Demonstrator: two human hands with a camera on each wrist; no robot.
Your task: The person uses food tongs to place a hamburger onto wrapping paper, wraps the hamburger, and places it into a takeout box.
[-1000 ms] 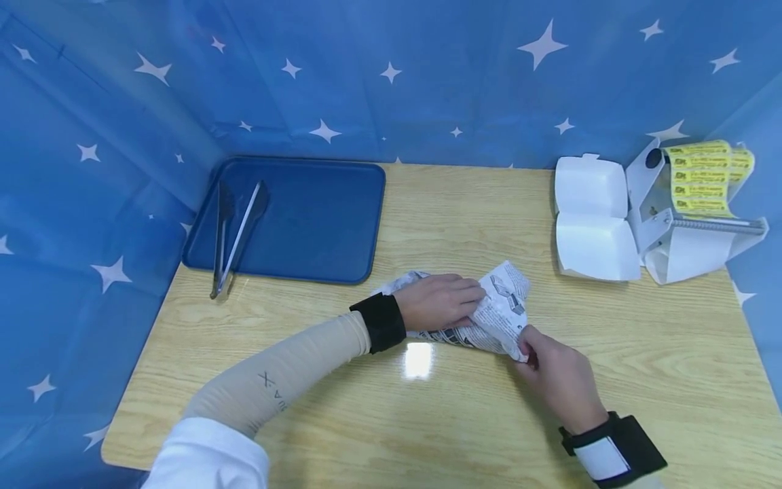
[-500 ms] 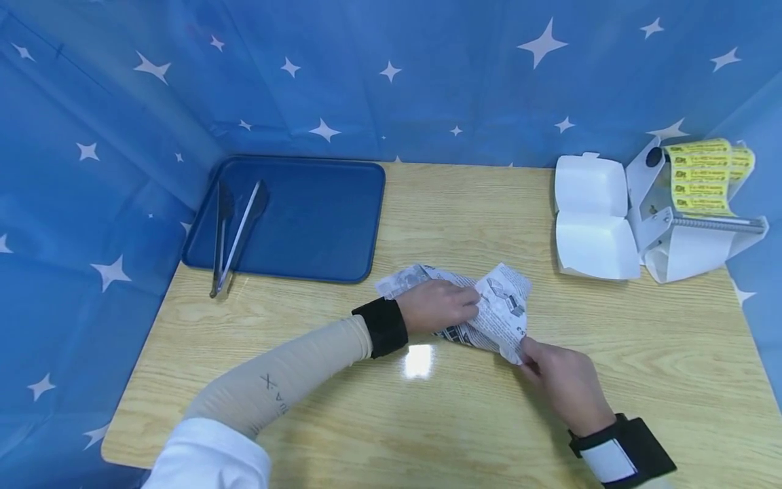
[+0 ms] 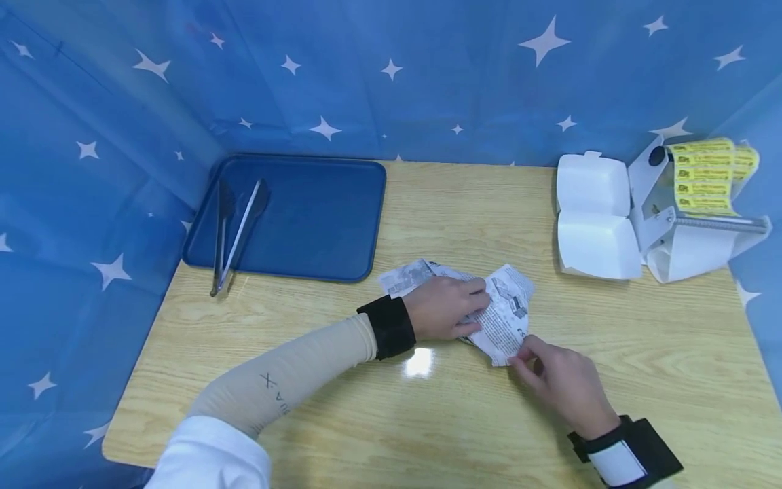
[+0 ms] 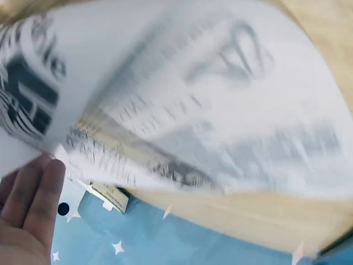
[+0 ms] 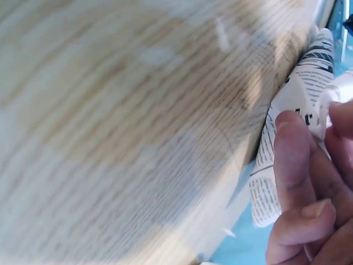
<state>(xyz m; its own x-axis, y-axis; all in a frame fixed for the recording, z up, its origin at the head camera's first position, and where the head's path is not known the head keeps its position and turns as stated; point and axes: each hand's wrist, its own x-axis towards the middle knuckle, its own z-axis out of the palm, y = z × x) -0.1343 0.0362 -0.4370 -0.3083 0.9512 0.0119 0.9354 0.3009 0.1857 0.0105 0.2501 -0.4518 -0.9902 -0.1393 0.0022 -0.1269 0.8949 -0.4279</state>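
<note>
A loosely folded sheet of newsprint-patterned wrapping paper (image 3: 504, 312) lies at the middle of the table. My left hand (image 3: 444, 309) lies across it, fingers bent over the far side and thumb on the near side. In the left wrist view, the raised paper (image 4: 265, 110) is blurred and my left fingers (image 4: 34, 199) touch its edge. My right hand (image 3: 562, 380) pinches the paper's near right corner between thumb and fingertips. The right wrist view has this hand (image 5: 314, 193) beside the folded paper (image 5: 265, 190). Whether anything lies inside the paper is hidden.
A blue tray (image 3: 311, 217) stands at the back left, with metal tongs (image 3: 241, 234) lying across its left end and over the front rim. An open white clamshell box (image 3: 599, 244) is at the back right. Beside it stands a dispenser (image 3: 702, 238) with yellow labels (image 3: 702, 176).
My left hand has moved slightly right, and its fingers and thumb have spread apart on the paper. The paper's left end shows more, while its right corner has shifted a little in my right hand.
</note>
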